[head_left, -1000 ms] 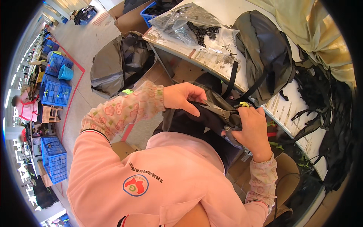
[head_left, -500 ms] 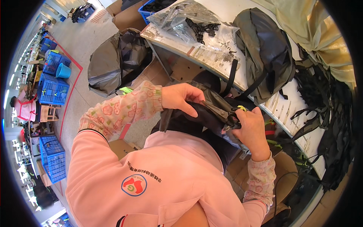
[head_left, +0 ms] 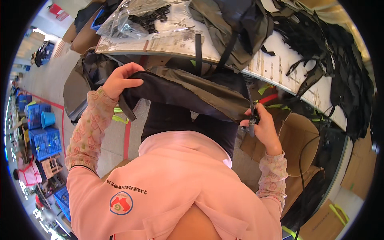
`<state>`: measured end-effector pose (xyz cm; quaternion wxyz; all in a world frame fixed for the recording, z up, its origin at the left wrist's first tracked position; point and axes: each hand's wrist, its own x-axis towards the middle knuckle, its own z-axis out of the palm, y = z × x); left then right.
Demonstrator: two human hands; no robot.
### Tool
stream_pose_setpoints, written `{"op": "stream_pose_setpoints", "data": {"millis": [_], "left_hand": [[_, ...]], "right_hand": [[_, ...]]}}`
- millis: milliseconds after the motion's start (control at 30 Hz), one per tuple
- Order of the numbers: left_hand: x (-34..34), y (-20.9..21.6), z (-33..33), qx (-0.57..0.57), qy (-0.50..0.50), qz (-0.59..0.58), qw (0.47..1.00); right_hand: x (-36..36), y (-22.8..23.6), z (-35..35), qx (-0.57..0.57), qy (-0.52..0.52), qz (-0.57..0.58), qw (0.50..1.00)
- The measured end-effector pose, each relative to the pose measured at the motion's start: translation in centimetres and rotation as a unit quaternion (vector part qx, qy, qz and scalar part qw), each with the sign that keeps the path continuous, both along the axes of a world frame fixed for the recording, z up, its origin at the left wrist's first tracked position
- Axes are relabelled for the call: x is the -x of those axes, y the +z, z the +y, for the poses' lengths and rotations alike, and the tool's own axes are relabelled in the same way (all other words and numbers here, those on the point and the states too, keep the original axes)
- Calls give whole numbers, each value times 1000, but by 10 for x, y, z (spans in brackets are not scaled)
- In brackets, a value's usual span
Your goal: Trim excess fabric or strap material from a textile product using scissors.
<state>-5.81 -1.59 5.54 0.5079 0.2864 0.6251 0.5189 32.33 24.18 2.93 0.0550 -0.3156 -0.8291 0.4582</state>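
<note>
A long strip-like piece of olive and black fabric [head_left: 188, 90] is stretched above my lap. My left hand [head_left: 122, 81] is closed on its left end, thumb on top, and a loose corner hangs beneath. At the right end, my right hand [head_left: 264, 130] is closed around a pair of scissors [head_left: 253, 114] with yellow on the handle, blades pointing up. The fabric's right edge meets these fingers; whether they pinch it too is hidden.
Ahead stands a worn white table [head_left: 168, 44] with a clear bag of black buckles [head_left: 140, 18], an olive-black bag [head_left: 240, 28] and a heap of black straps [head_left: 336, 60]. Another bag [head_left: 82, 84] lies left on the floor. An open cardboard box [head_left: 298, 140] stands right.
My left hand has moved left, away from the right hand, drawing the fabric out flat. The scissors have swung from lying along the fabric to pointing up. My view has shifted.
</note>
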Motion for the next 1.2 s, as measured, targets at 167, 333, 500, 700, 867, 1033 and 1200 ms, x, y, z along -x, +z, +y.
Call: {"op": "stream_pose_setpoints", "data": {"millis": [167, 333, 500, 700, 867, 1033, 1200], "left_hand": [[8, -12, 3, 7, 61, -26, 998], [16, -18, 2, 13, 74, -26, 997], [-8, -11, 10, -5, 19, 517, 856], [-121, 1, 60, -278, -234, 556, 748], [-160, -27, 88, -300, -277, 565, 717], [-158, -42, 96, -279, -305, 545, 729], [-151, -54, 99, -20, -323, 78, 943]], "right_hand": [[-17, -23, -25, -33, -20, 125, 991], [-13, -26, -34, -117, 1, 68, 991], [-7, -27, -28, 90, -10, 90, 992], [1, -22, -29, 242, 2, 133, 961], [1, -10, -29, 273, -5, 131, 953], [-1, -8, -26, 289, -28, 128, 948], [-5, -17, -19, 245, -3, 61, 968]]}}
